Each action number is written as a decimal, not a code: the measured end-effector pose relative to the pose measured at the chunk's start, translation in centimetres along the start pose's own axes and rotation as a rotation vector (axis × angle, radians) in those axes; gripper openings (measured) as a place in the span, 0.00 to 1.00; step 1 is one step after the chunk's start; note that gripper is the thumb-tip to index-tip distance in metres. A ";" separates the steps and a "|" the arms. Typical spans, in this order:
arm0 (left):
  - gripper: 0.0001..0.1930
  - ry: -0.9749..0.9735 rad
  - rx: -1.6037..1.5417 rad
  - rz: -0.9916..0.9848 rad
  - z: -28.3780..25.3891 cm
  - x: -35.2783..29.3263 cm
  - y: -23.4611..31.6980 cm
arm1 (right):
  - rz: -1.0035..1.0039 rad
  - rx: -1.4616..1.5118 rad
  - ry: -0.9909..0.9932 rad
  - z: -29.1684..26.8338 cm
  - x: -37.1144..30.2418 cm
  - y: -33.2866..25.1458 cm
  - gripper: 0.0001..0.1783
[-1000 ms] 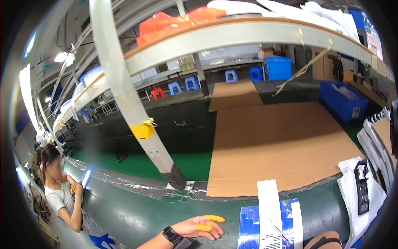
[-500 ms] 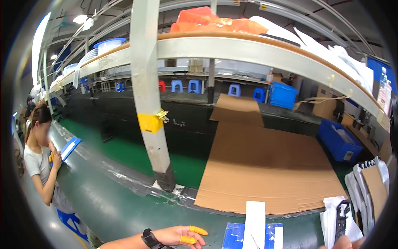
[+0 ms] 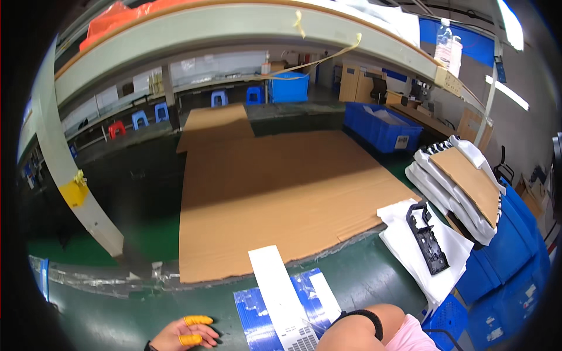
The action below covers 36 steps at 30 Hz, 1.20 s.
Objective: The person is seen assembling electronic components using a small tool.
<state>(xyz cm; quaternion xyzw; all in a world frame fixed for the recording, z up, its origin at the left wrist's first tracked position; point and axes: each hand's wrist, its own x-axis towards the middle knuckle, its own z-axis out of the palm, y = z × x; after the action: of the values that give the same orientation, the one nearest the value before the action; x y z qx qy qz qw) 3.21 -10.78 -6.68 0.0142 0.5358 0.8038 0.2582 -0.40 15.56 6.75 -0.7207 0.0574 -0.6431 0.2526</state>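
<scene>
My left hand [image 3: 184,334] is at the lower edge, fingers apart, with yellow finger cots on two of them. It holds nothing and hovers left of a blue board [image 3: 249,313] patched with clear tape. A long white strip [image 3: 272,269] lies across that board, a dark grid pattern at its near end. At the lower edge a bent bare arm [image 3: 357,333] with a black band and a pink sleeve covers the board's right side; no hand shows on it. Farther right, a black plastic frame [image 3: 430,243] rests on white foam sheets [image 3: 398,243].
A large cardboard sheet [image 3: 281,193] covers the bench beyond. At right stand a stack of wrapped parts [image 3: 451,187] topped with cardboard, and blue crates [image 3: 503,257]. A blue bin [image 3: 380,131] sits behind. A post [image 3: 76,187] and an overhead shelf [image 3: 222,29] frame the bench.
The view has swung right, so the post and board shift left and the co-worker leaves the picture. Fingers seen near the black frame are gone; the banded arm has appeared.
</scene>
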 end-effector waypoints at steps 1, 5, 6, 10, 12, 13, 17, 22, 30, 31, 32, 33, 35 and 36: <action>0.21 -0.046 -0.016 -0.019 0.0 0.1 0.1 | -0.057 0.054 -0.015 0.7 -0.5 1.0 0.68; 0.21 -0.028 -0.072 -0.061 -0.5 0.3 0.1 | -0.054 0.145 -0.024 0.9 -1.3 1.3 0.65; 0.22 -0.022 -0.054 -0.059 -0.4 0.3 0.3 | -0.031 0.163 0.003 1.4 -1.3 1.3 0.64; 0.22 -0.021 -0.021 -0.052 -0.2 0.2 0.4 | -0.019 0.031 -0.071 1.2 -1.4 3.7 0.59; 0.22 -0.039 -0.006 -0.055 0.1 0.5 0.3 | 0.072 -0.066 -0.089 -0.1 -0.9 1.8 0.56; 0.23 0.019 0.027 -0.045 -0.1 0.5 0.2 | 0.101 -0.035 -0.101 -0.4 -1.2 1.7 0.56; 0.23 0.098 -0.002 0.029 -0.6 0.0 -0.4 | 0.142 0.024 -0.073 -0.1 -1.3 1.4 0.58; 0.23 0.151 0.018 0.066 0.6 0.7 -0.4 | 0.051 -0.003 -0.209 -2.3 -0.7 -0.4 0.52; 0.19 -0.068 -0.277 -0.136 -0.1 1.8 0.6 | 0.429 -0.422 -0.361 -2.6 -0.3 -5.8 0.30; 0.20 -0.117 -0.241 -0.211 -0.5 2.4 0.8 | 0.570 -0.520 -0.404 -3.6 -1.9 -7.0 0.27; 0.21 -0.149 -0.216 -0.280 -1.0 2.5 1.0 | 0.703 -0.605 -0.454 -5.2 -2.1 -7.5 0.24; 0.21 -0.179 -0.185 -0.333 -1.2 2.3 1.1 | 0.723 -0.525 -0.335 -6.4 -2.2 -8.0 0.25; 0.23 -0.330 -0.240 -0.408 -2.1 2.7 0.8 | 0.960 -0.600 -0.020 -8.0 -2.4 -6.7 0.22; 0.23 -0.338 -0.234 -0.410 -1.3 3.4 1.7 | 1.097 -0.784 0.131 -8.4 -3.4 -6.0 0.19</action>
<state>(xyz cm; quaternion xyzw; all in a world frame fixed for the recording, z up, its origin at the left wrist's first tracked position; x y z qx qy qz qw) -0.78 -10.91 -6.62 0.0095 0.3804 0.7775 0.5006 -10.47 19.66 6.67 -0.5851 0.6590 -0.3959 0.2583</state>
